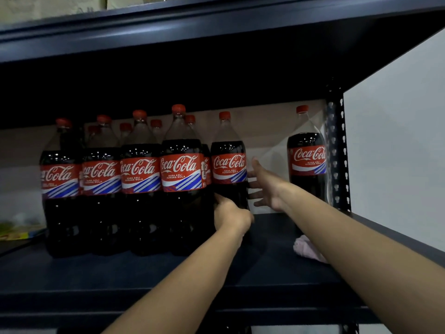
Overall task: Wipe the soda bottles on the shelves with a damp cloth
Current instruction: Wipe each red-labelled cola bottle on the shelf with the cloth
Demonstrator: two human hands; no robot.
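Head view: the soda bottle (229, 165) being handled stands upright on the dark shelf (144, 268), at the right end of the packed row of cola bottles (120, 179), touching its neighbour. The left hand (230, 214) curls round its lower body from the front, a grasping grip low down where the bottle is widest, likely to steady it or draw it forward. The right hand (263, 186) is at the bottle's right side with fingers straight and spread, released and holding nothing; whether its fingertips touch the plastic or sit just behind it I cannot tell, since the bottle edge hides them. It looks placed to guide the bottle from behind.

The pink cloth (307, 249) lies crumpled on the shelf near the front edge, partly under the right forearm, well apart from either hand. So no wiping is under way now; I judge the bottle is being positioned or pulled out first, with the cloth set down to free both hands.

One lone bottle (307, 160) stands apart at the far right beside the perforated shelf post (338, 150), perhaps set aside from the row.
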